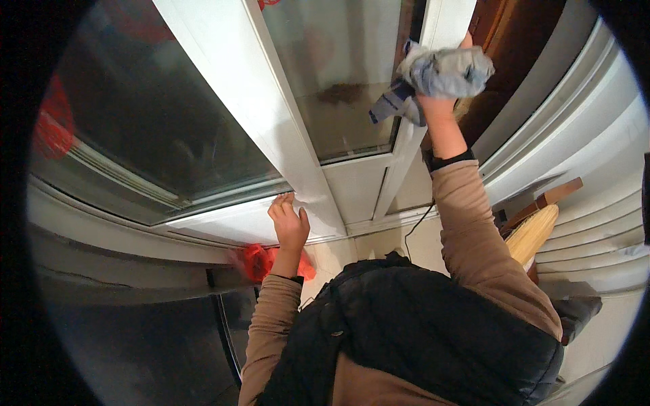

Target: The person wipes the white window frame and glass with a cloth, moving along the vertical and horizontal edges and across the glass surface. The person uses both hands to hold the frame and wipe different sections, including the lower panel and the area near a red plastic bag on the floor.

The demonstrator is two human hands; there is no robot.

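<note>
This looked like a home, at a glazed balcony door. A white door frame (pixel 271 122) with frosted glass panes (pixel 338 68) filled twelve o'clock, a broom (pixel 531 233) leaned at three o'clock, and a red plastic bag (pixel 257 260) lay on the pale tiled floor (pixel 335 257) near the centre.

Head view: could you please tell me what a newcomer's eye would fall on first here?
First, the right hand raised at upper right, clutching a crumpled grey cloth against the white window frame. Next, the left hand pressed flat on the frame's lower rail near the centre. Below it a red bag stands out.
</note>
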